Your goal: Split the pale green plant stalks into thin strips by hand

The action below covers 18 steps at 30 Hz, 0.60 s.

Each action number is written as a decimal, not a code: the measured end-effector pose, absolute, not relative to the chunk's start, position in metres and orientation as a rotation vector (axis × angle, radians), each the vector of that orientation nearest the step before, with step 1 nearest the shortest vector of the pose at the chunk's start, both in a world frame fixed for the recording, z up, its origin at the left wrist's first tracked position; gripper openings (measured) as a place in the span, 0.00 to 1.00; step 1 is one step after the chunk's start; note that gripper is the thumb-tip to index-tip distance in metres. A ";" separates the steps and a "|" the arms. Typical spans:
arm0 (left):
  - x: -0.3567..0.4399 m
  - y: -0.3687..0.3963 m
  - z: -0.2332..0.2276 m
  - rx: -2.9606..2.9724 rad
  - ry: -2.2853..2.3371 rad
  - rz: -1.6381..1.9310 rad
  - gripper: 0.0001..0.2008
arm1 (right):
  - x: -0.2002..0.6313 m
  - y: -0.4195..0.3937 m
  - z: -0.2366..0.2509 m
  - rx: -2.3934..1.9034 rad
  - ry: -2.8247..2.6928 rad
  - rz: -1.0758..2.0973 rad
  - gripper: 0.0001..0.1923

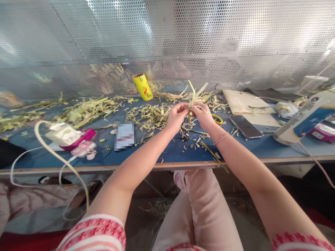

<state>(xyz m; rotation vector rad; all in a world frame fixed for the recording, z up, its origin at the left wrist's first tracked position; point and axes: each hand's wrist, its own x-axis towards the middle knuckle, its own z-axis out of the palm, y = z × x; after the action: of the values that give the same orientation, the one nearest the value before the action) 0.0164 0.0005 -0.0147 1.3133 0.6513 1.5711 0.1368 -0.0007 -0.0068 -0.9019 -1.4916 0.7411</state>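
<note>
My left hand [178, 114] and my right hand [201, 114] meet above the table, fingers pinched together on pale green leaf strips [194, 94]. Ends of the strips stick up above my fingertips and one hangs down below them. Exactly how the strips cross between my fingers is too small to tell. Under and behind my hands lie loose heaps of dry leaf scraps [154, 115]. A yellow ring, perhaps a tape roll [217, 119], sits by my right wrist.
A yellow cardboard tube [142, 87] leans near the perforated metal panel [199, 35]. Right of my hands lie a phone [246, 126] and brown paper [247, 101]. Plugs with cables [65, 134] and a blue card [125, 136] are at left. The blue table's front edge [146, 166] crosses before my lap.
</note>
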 end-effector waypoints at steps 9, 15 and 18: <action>0.013 -0.004 -0.010 1.295 0.437 1.392 0.08 | 0.135 -0.013 0.002 -0.754 -1.255 1.128 0.15; 0.014 -0.002 -0.014 1.341 0.369 1.377 0.14 | 0.139 -0.009 0.002 -0.714 -1.270 1.137 0.16; 0.014 0.000 -0.014 1.329 0.389 1.403 0.16 | 0.140 -0.009 0.003 -0.722 -1.218 1.126 0.13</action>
<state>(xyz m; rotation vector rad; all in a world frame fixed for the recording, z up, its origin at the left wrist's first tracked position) 0.0135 -0.0001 -0.0137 1.3290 0.3893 1.4035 0.1395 -0.0087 0.0031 -0.7216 -1.2178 1.1264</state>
